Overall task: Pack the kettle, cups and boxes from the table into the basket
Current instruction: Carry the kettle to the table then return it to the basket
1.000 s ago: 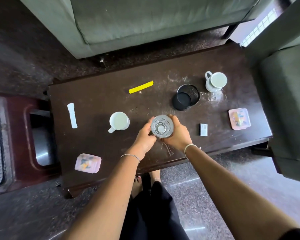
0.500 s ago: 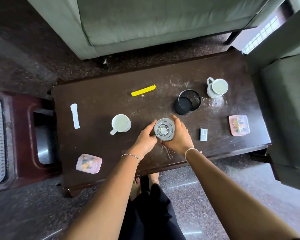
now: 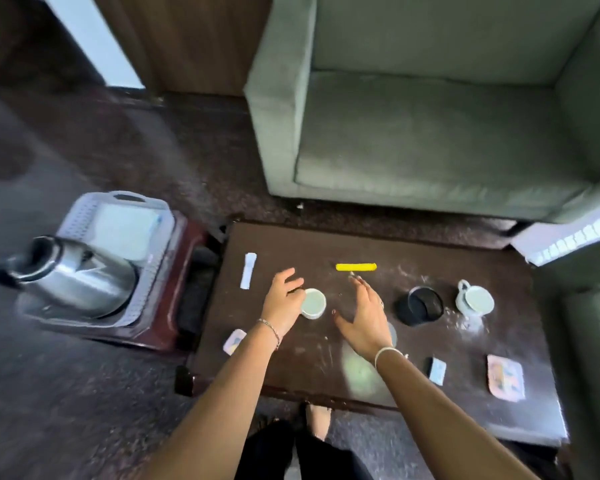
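Cup (image 3: 313, 303) just beside left hand (image 3: 284, 296); black container (image 3: 420, 306) rightward.

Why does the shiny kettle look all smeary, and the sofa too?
Head view: the kettle at the left edge is streaked, likely motion blur from a moving camera; the sofa is soft too; the yellow strip mid-table looks sharper; the wide lens bends the table edges.

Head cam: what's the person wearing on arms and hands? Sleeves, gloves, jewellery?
No sleeves or gloves in view. The left hand has a thin chain bracelet at the wrist. The right hand has a plain pale bangle at the wrist. The picture is too blurred to tell whether there are any rings.
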A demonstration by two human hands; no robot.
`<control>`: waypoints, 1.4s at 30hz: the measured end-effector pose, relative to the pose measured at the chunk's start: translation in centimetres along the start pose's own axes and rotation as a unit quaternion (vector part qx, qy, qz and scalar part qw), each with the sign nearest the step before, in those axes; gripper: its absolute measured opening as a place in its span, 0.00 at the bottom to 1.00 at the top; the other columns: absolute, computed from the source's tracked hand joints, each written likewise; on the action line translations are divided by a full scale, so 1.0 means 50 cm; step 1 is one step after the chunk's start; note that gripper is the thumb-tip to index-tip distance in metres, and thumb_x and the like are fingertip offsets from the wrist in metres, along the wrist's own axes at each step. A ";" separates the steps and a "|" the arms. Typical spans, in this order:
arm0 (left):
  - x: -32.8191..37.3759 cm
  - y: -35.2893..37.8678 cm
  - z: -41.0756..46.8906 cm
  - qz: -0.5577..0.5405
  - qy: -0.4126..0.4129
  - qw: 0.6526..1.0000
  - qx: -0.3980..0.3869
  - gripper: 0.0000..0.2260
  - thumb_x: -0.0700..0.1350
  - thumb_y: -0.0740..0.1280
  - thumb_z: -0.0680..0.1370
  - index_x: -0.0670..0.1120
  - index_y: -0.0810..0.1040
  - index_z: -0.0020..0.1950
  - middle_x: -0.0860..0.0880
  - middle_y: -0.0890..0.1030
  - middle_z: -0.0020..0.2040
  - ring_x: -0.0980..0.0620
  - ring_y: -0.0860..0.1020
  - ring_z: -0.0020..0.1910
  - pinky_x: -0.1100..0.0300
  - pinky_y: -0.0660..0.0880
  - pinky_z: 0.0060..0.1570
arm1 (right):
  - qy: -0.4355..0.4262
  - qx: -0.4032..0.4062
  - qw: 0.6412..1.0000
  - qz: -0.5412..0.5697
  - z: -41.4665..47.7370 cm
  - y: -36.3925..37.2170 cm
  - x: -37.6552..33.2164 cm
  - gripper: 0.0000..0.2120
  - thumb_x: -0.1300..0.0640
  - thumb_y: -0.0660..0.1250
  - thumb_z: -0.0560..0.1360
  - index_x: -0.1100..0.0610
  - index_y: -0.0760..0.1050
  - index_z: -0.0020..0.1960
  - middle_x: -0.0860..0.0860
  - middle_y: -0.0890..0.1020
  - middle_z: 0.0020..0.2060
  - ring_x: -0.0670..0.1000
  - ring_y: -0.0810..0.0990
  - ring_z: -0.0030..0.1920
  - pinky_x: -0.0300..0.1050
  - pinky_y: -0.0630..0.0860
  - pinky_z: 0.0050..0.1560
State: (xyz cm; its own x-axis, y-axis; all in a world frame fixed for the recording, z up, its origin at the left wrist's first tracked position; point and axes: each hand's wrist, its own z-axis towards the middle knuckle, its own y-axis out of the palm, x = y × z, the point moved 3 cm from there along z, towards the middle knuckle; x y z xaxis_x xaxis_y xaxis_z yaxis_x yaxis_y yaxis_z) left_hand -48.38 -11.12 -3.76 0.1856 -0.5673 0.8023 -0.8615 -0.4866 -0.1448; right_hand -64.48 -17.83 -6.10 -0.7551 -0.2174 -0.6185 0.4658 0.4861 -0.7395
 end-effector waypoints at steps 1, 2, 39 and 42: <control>0.004 -0.030 -0.009 -0.008 0.002 1.000 0.011 0.22 0.35 0.60 0.78 0.47 0.66 0.71 0.47 0.77 0.65 0.49 0.77 0.60 0.63 0.72 0.50 | -0.013 -0.009 1.000 0.003 0.007 0.003 -0.029 0.37 0.54 0.71 0.72 0.55 0.58 0.76 0.52 0.62 0.76 0.53 0.57 0.77 0.48 0.55 0.75; 0.008 -0.069 -0.020 -0.014 0.007 0.999 0.028 0.22 0.35 0.60 0.77 0.47 0.67 0.71 0.47 0.77 0.65 0.51 0.77 0.58 0.64 0.71 0.50 | -0.032 -0.019 0.999 0.008 0.015 0.007 -0.067 0.36 0.56 0.70 0.72 0.56 0.58 0.76 0.53 0.63 0.75 0.53 0.57 0.76 0.48 0.55 0.75; -0.025 -1.036 0.084 0.411 0.069 0.858 0.301 0.15 0.53 0.55 0.81 0.51 0.76 0.61 0.48 0.76 0.61 0.45 0.71 0.64 0.45 0.67 0.62 | -0.062 -0.157 0.974 0.150 0.139 0.581 -0.803 0.35 0.62 0.73 0.63 0.49 0.67 0.68 0.49 0.74 0.62 0.50 0.73 0.63 0.43 0.71 0.61; -0.021 -1.050 0.116 0.488 0.080 0.823 0.279 0.18 0.55 0.50 0.82 0.49 0.77 0.55 0.47 0.81 0.56 0.45 0.77 0.57 0.45 0.66 0.60 | -0.096 -0.147 0.977 0.120 0.142 0.590 -0.804 0.40 0.56 0.79 0.61 0.50 0.66 0.69 0.46 0.73 0.60 0.46 0.70 0.61 0.40 0.66 0.62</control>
State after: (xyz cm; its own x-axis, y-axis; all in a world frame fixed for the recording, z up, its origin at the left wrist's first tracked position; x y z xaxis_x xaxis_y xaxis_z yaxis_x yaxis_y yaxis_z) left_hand -0.61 11.15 -0.39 -0.5697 -0.7955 0.2065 -0.2045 -0.1061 -0.9731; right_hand -17.11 -0.76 -4.92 -0.5270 -0.2085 -0.8239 0.4443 0.7588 -0.4762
